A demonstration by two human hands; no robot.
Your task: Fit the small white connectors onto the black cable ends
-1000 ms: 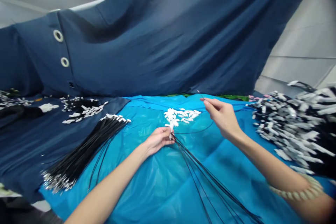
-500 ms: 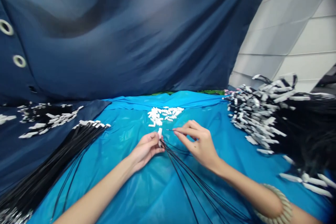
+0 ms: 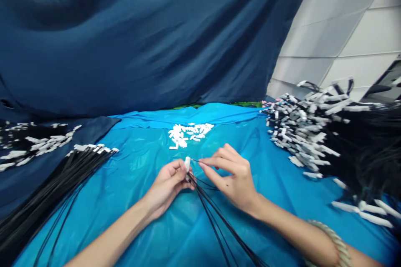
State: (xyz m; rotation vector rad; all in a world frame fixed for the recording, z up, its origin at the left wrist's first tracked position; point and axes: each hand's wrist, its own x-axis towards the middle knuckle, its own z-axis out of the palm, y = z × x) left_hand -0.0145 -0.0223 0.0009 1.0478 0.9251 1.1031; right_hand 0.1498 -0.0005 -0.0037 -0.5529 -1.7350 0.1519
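Note:
Between thumb and fingers, my left hand (image 3: 169, 183) grips a small white plastic connector (image 3: 187, 163) held upright. Several thin black wires (image 3: 216, 212) run from below that connector down to the lower right. My right hand (image 3: 233, 173) pinches one black wire (image 3: 194, 160) between thumb and forefinger. Its thin tip points left and reaches the connector's upper right side; whether it has entered the connector cannot be made out. A twisted pale band (image 3: 332, 238) circles my right forearm.
Loose white connectors (image 3: 191, 133) lie in a pile beyond my hands on the blue sheet (image 3: 150, 133). A bundle of black wires with white ends (image 3: 62, 187) lies at left. At right stands a large heap of similar wires (image 3: 300, 125). A dark blue cloth (image 3: 140, 41) hangs behind.
My right hand has moved left, bringing the wire's tip from a gap away to the white connector. My left hand keeps its grip. The camera view has shifted slightly.

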